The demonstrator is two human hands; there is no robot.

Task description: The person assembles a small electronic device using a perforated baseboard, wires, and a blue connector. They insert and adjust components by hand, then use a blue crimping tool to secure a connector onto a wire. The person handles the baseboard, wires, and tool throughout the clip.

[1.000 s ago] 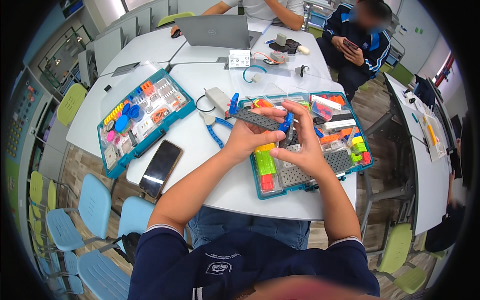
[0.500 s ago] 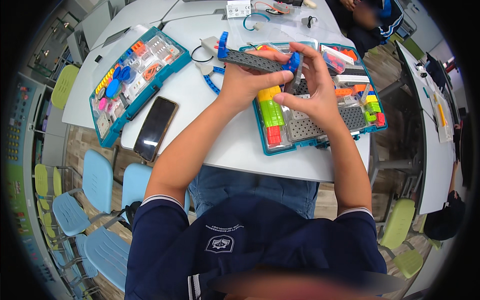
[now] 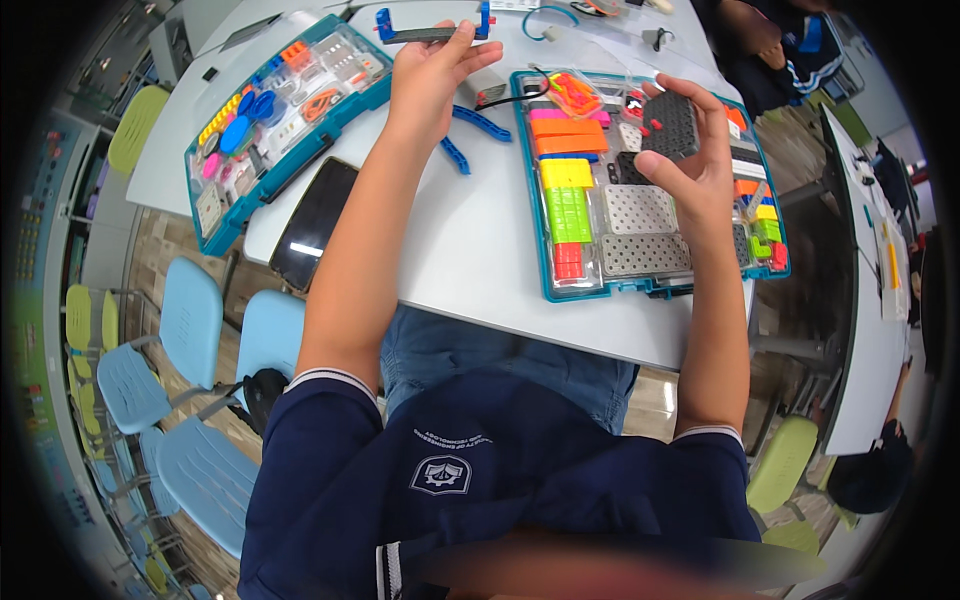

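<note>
Two sets of fingers are in use: those of the left hand (image 3: pixel 430 85) pinch a dark grey beam (image 3: pixel 420 35) with a blue bracket standing at each end, while those of the right hand (image 3: pixel 706 170) clamp a dark grey perforated plate (image 3: pixel 678 130) with red pegs (image 3: pixel 655 125) showing on its face. That plate is over an open teal-edged case (image 3: pixel 578 296) of yellow, green and red blocks (image 3: pixel 568 213) and lighter perforated plates. Blue tool handles (image 3: pixel 484 123) lie between the forearms, a dark phone (image 3: pixel 308 235) sits partly behind the left one, and farther left a second case (image 3: pixel 350 125) rests open on the white table (image 3: pixel 470 270).
</note>
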